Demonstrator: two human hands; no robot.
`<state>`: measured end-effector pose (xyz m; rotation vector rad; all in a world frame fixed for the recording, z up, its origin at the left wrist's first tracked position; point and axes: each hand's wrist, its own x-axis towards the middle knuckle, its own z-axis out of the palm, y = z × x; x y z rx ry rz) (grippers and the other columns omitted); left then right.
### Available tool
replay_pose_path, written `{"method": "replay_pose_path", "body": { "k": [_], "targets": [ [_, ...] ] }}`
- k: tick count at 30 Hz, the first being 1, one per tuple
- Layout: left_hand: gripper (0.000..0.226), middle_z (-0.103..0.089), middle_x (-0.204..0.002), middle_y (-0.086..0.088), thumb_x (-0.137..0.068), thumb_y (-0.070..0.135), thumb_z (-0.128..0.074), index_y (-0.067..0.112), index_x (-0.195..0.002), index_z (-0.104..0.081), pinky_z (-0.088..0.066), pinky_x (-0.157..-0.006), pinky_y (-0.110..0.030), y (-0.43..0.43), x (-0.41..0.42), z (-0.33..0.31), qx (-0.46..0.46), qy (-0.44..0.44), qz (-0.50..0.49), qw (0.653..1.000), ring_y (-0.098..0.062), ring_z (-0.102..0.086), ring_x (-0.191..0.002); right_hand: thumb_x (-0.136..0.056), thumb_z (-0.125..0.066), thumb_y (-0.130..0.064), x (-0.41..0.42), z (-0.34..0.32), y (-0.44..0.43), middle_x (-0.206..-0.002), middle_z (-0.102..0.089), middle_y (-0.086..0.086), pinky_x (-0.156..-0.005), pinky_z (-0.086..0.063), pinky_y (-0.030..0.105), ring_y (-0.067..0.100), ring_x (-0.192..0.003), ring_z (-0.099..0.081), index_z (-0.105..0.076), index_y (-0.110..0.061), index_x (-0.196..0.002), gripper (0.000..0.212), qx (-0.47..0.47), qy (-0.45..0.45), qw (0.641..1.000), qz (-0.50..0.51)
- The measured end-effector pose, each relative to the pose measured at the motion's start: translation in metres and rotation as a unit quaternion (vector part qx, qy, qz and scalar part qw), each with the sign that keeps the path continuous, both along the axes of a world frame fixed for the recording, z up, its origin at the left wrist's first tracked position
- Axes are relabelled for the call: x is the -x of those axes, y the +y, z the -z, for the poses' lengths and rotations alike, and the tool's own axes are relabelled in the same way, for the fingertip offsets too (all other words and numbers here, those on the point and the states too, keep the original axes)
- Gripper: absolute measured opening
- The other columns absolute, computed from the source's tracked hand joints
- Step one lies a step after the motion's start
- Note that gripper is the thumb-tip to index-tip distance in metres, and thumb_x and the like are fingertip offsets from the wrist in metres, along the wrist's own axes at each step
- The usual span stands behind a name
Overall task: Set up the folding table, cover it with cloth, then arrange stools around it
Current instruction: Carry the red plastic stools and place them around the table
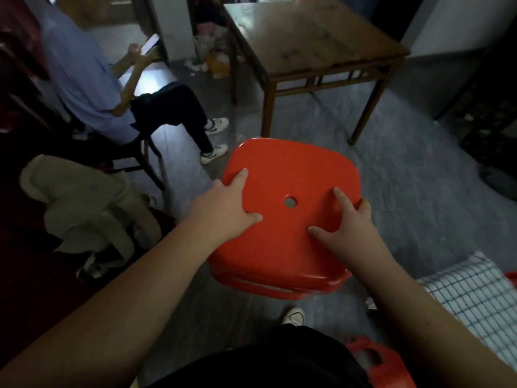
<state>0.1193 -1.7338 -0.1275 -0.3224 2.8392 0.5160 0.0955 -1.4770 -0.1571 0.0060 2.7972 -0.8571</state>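
Observation:
A stack of red plastic stools (288, 175) stands in front of me on the grey floor, its top seat square with a round hole in the middle. My left hand (223, 211) holds the seat's left edge, thumb and forefinger on top, the other fingers hidden below the rim. My right hand (345, 224) holds the right side, thumb and forefinger spread on the seat and the outer fingers curled over the edge. A checked cloth (475, 292) covers a surface at the lower right. Another red stool (383, 365) shows at the bottom edge.
A brown wooden table (313, 40) stands behind the stools. A seated person (92, 79) holding a phone sits on a dark chair at the left, feet out toward the stools. A beige garment (84, 208) lies heaped at the left. My shoe (293, 316) is below the stack.

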Motion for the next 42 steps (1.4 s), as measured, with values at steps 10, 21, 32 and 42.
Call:
{"method": "replay_pose_path", "body": {
  "k": [10, 21, 32, 42],
  "targets": [
    [0.103, -0.038, -0.149, -0.014, -0.080, 0.067, -0.065, 0.048, -0.154, 0.003, -0.050, -0.098, -0.049, 0.140, 0.151, 0.013, 0.024, -0.059, 0.091, 0.994, -0.033, -0.057, -0.119, -0.071, -0.073, -0.061, 0.094, 0.024, 0.128, -0.161, -0.004, 0.017, -0.107, -0.044, 0.054, 0.046, -0.131, -0.047, -0.009, -0.049, -0.151, 0.103, 0.012, -0.048, 0.994, 0.095],
    [0.102, -0.037, -0.150, -0.015, -0.080, 0.063, -0.069, 0.048, -0.156, -0.002, -0.047, -0.104, -0.048, 0.237, 0.300, 0.024, -0.025, -0.065, 0.162, 0.984, -0.034, -0.056, -0.124, -0.078, -0.074, -0.055, 0.204, 0.014, 0.214, -0.163, 0.002, 0.017, -0.105, -0.045, 0.053, 0.046, -0.134, -0.043, -0.010, -0.047, -0.154, 0.100, -0.044, -0.057, 0.980, 0.184],
    [0.101, -0.042, -0.149, -0.012, -0.080, 0.068, -0.066, 0.044, -0.157, -0.005, -0.046, -0.104, -0.045, 0.279, 0.516, 0.039, -0.022, -0.065, 0.313, 0.947, -0.031, -0.055, -0.126, -0.080, -0.072, -0.057, 0.359, 0.020, 0.235, -0.165, 0.005, 0.014, -0.105, -0.046, 0.053, 0.042, -0.135, -0.045, -0.009, -0.049, -0.153, 0.097, -0.046, -0.087, 0.947, 0.306],
    [0.102, -0.039, -0.150, -0.015, -0.079, 0.067, -0.068, 0.043, -0.157, -0.007, -0.046, -0.101, -0.045, 0.385, 0.669, 0.020, -0.009, -0.048, 0.469, 0.882, -0.034, -0.054, -0.127, -0.076, -0.077, -0.054, 0.448, 0.010, 0.282, -0.165, 0.004, 0.016, -0.107, -0.043, 0.054, 0.043, -0.139, -0.040, -0.012, -0.050, -0.152, 0.100, -0.017, -0.074, 0.875, 0.477]
  ]
}}
